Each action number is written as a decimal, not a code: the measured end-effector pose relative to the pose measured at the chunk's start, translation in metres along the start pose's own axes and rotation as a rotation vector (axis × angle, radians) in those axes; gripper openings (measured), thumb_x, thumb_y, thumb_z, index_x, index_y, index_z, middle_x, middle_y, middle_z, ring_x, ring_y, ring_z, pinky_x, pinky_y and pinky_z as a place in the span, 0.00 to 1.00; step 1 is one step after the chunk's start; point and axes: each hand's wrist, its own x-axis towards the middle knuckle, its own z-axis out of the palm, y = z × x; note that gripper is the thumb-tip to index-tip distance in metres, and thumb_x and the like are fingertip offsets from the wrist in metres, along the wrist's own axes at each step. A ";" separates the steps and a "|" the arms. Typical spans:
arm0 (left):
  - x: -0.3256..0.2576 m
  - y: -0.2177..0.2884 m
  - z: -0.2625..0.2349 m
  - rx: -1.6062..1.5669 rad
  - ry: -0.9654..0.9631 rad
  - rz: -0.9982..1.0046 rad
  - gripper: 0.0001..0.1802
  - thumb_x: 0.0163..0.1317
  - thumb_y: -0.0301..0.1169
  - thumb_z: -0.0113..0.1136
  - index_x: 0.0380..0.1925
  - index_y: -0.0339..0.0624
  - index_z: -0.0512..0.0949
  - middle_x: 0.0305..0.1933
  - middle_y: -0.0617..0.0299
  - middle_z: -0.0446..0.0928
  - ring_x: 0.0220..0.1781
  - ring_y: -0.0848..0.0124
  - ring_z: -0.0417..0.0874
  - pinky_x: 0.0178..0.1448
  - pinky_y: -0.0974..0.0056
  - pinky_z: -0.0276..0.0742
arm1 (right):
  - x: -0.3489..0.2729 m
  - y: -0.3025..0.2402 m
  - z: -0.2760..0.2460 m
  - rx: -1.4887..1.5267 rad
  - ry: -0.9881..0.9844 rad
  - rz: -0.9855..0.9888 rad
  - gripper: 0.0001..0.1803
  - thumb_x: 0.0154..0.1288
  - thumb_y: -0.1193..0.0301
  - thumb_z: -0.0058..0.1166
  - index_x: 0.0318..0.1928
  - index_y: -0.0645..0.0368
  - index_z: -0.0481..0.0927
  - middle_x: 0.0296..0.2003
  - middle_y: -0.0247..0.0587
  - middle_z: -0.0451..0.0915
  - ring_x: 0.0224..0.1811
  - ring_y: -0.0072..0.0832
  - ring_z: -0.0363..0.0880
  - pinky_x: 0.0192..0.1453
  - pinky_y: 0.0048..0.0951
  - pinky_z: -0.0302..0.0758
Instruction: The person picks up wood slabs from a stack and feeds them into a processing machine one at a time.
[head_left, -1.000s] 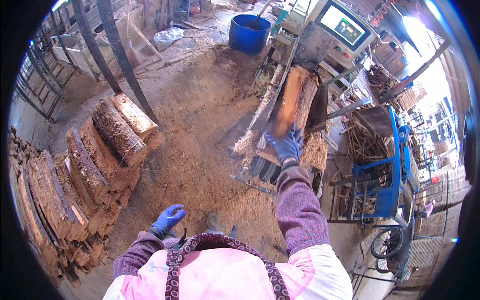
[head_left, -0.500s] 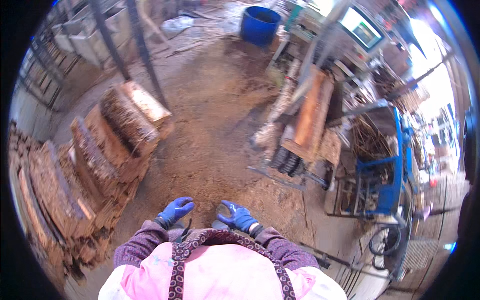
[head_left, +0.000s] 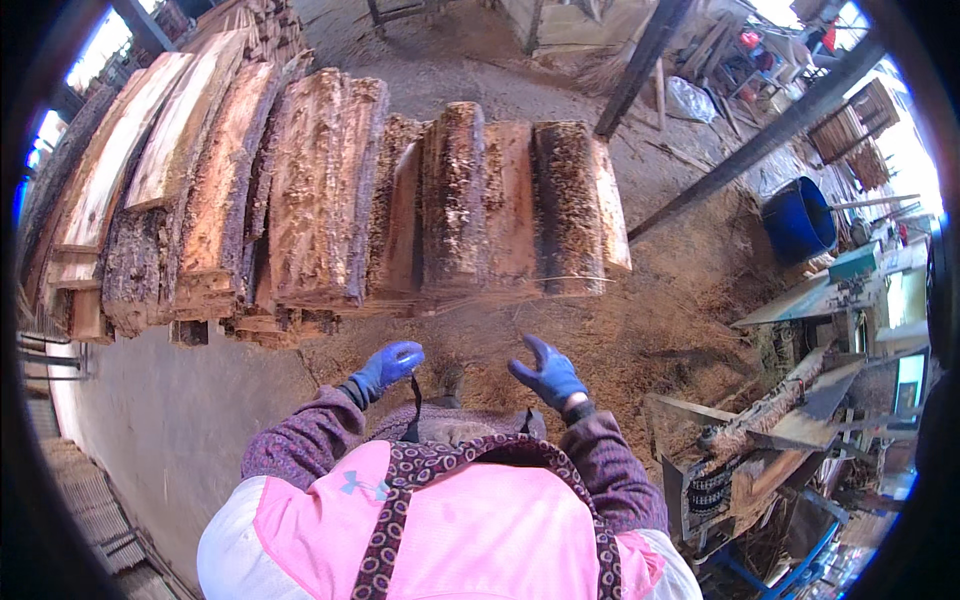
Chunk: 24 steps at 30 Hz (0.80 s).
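Both hands wear blue work gloves and hold nothing. My left hand [head_left: 388, 368] is held out in front of my body, its fingers extended close together. Beside it, my right hand [head_left: 548, 374] is open, thumb and fingers spread apart. Just beyond them lies a row of rough, bark-edged wood slabs [head_left: 455, 200], stacked side by side. A pale-faced slab [head_left: 610, 208] forms the right end of the row, next to a dark bark-covered slab [head_left: 568, 205]. Neither hand touches the wood. A dark strap hangs by my left hand.
Sawdust covers the floor [head_left: 680, 330] right of the stack. A slanting dark post [head_left: 645, 65] rises at the stack's right end. Further right stand a blue barrel [head_left: 797, 222] and a machine with dark ribbed rollers [head_left: 708, 490] beside a wood piece. Grey concrete floor [head_left: 190, 410] lies at left.
I have turned left: the slab stack has come from the left side to directly ahead, while the barrel and machine have shifted right. My hands remain empty and are further apart.
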 end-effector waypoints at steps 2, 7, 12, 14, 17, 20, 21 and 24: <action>0.007 0.002 -0.014 -0.270 -0.003 -0.197 0.24 0.64 0.43 0.57 0.55 0.40 0.72 0.51 0.60 0.76 0.48 0.69 0.78 0.51 0.62 0.74 | 0.043 -0.025 0.008 0.144 -0.043 -0.014 0.40 0.55 0.46 0.59 0.60 0.62 0.69 0.56 0.55 0.73 0.59 0.44 0.71 0.63 0.38 0.67; 0.069 0.025 -0.026 -0.916 0.113 -0.655 0.47 0.53 0.64 0.56 0.64 0.46 0.59 0.62 0.53 0.69 0.58 0.54 0.72 0.58 0.51 0.67 | 0.144 -0.035 0.033 0.525 -0.039 0.141 0.42 0.54 0.51 0.64 0.62 0.65 0.66 0.57 0.56 0.72 0.62 0.41 0.70 0.65 0.34 0.65; 0.157 -0.002 0.006 -1.502 0.386 -0.810 0.53 0.45 0.72 0.53 0.62 0.46 0.62 0.61 0.49 0.67 0.60 0.48 0.69 0.62 0.44 0.63 | 0.254 -0.022 0.042 0.526 0.201 0.156 0.47 0.51 0.51 0.67 0.63 0.69 0.62 0.59 0.60 0.69 0.63 0.45 0.67 0.65 0.35 0.64; 0.190 0.023 -0.001 -1.651 0.479 -0.903 0.45 0.54 0.67 0.46 0.61 0.44 0.65 0.63 0.52 0.66 0.61 0.51 0.68 0.66 0.45 0.61 | 0.291 -0.051 0.041 0.570 0.249 0.157 0.54 0.48 0.48 0.67 0.65 0.70 0.57 0.61 0.61 0.65 0.66 0.46 0.62 0.68 0.35 0.60; 0.222 -0.006 0.015 -1.950 0.387 -0.180 0.37 0.59 0.61 0.44 0.60 0.48 0.67 0.59 0.56 0.71 0.57 0.53 0.73 0.65 0.43 0.63 | 0.335 -0.081 0.068 0.137 0.268 0.205 0.65 0.46 0.42 0.65 0.68 0.74 0.42 0.68 0.63 0.50 0.72 0.48 0.48 0.74 0.35 0.47; 0.218 0.026 0.012 -2.101 0.557 -0.138 0.31 0.63 0.56 0.41 0.58 0.48 0.71 0.57 0.57 0.75 0.55 0.56 0.76 0.64 0.46 0.66 | 0.343 -0.072 0.077 -0.013 0.208 0.142 0.69 0.44 0.36 0.61 0.68 0.76 0.40 0.68 0.66 0.47 0.72 0.51 0.44 0.75 0.37 0.43; 0.224 0.023 0.017 -1.753 0.671 -0.041 0.32 0.63 0.56 0.41 0.57 0.48 0.72 0.57 0.57 0.74 0.55 0.57 0.75 0.64 0.47 0.67 | 0.341 -0.071 0.073 0.003 0.193 0.114 0.69 0.43 0.37 0.62 0.68 0.76 0.40 0.68 0.66 0.48 0.72 0.52 0.45 0.75 0.38 0.44; 0.204 0.004 0.017 -2.033 0.564 -0.342 0.35 0.61 0.60 0.44 0.55 0.44 0.73 0.58 0.56 0.74 0.57 0.57 0.75 0.60 0.52 0.72 | 0.342 -0.077 0.061 0.065 0.190 0.147 0.69 0.38 0.38 0.67 0.68 0.71 0.44 0.67 0.62 0.53 0.70 0.52 0.52 0.73 0.39 0.51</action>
